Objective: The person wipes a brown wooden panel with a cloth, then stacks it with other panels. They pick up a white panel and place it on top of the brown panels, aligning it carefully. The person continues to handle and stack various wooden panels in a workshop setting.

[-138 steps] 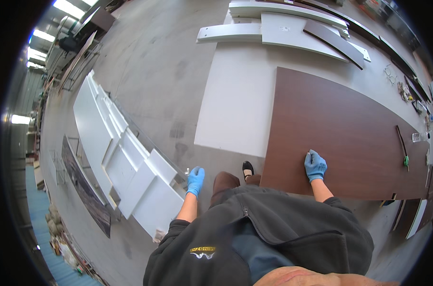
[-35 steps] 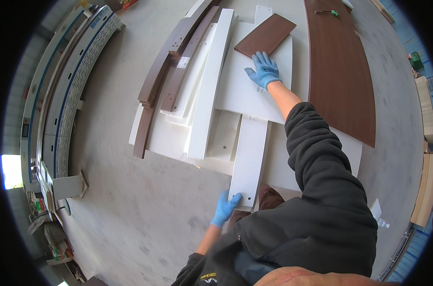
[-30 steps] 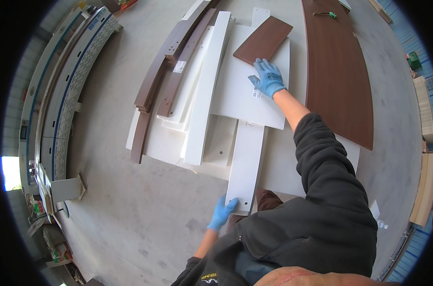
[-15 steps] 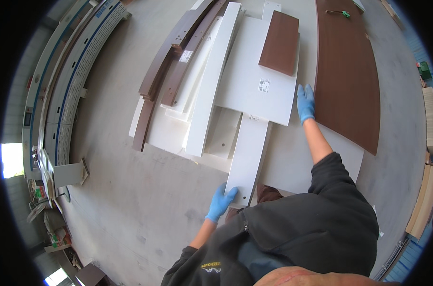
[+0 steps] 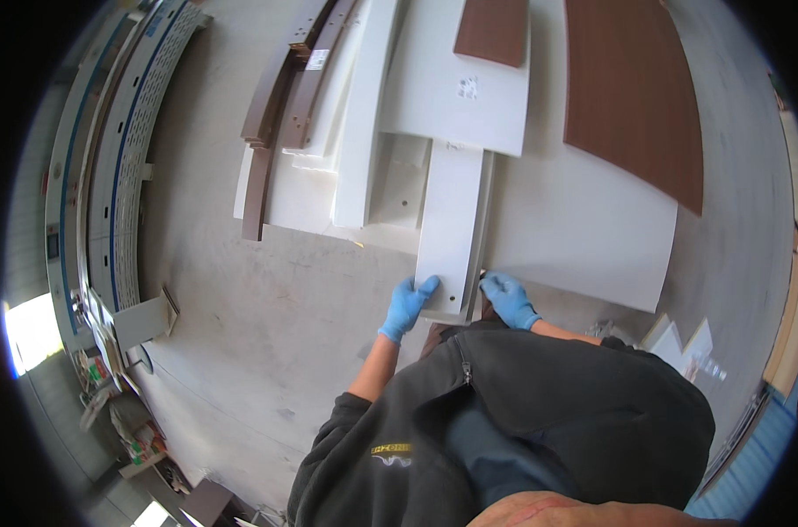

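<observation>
Close to my body lies a narrow white panel (image 5: pixel 447 233) with a dark hole near its near end, another white strip showing beneath its right side. Wrapped round its left edge, thumb on top, is my blue-gloved left hand (image 5: pixel 408 307). Across from it, my right hand (image 5: pixel 509 300), also gloved in blue, is closed at the right edge of these narrow panels; its fingertips are partly hidden. The far end of the narrow panel meets a wider white panel (image 5: pixel 452 110) bearing a label, on which a short brown board (image 5: pixel 492 33) rests.
Long white panels (image 5: pixel 364 132) and dark brown strips (image 5: pixel 270 97) are stacked to the left. A large white board (image 5: pixel 583 224) lies on the right, below a long brown board (image 5: pixel 632 97). A long grey-blue machine (image 5: pixel 144 114) stands far left. Pale offcuts (image 5: pixel 680 342) lie near my right side.
My right hand has come from beside the brown board back toward me, to the narrow panels' right edge. My left hand keeps its hold. The whole view has shifted, with the boards higher in the picture.
</observation>
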Tool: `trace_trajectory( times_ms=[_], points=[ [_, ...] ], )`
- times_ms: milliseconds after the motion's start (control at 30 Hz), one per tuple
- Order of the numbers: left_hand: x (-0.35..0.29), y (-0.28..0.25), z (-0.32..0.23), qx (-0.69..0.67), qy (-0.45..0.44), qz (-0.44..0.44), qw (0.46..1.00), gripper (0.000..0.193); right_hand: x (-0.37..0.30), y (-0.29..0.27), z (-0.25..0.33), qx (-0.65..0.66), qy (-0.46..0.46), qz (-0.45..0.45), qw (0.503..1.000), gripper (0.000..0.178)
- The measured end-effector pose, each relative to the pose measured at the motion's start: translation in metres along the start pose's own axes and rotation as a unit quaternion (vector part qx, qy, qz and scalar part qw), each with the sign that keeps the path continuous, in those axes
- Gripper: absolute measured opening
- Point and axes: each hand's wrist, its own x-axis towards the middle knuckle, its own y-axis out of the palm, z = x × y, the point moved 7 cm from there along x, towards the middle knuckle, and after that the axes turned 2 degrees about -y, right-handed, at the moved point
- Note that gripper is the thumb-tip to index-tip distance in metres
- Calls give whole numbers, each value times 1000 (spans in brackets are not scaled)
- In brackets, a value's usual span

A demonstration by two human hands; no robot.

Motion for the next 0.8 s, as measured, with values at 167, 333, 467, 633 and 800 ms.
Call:
trace_trajectory(
  times_ms=[167, 333, 467, 633, 800],
  points=[
    [-2, 2, -6, -66, 14, 20, 998, 61, -23, 43, -19, -14, 89, 146, 985, 62],
    [-2, -2, -13, -64, 8, 49, 997, 60, -5, 75, -49, 296, 59, 94, 949, 48],
    [-5, 2, -14, -80, 8, 55, 995, 57, 3, 54, -65, 118, -63, -41, 990, 54],
    [-9, 14, -23, -67, 54, 51, 995, 54, -11, 12, -80, 149, -32, -136, 979, 55],
    [-13, 9, -21, -84, -27, 48, 995, 49, -25, -55, -86, 167, 13, -155, 974, 50]
  ],
)
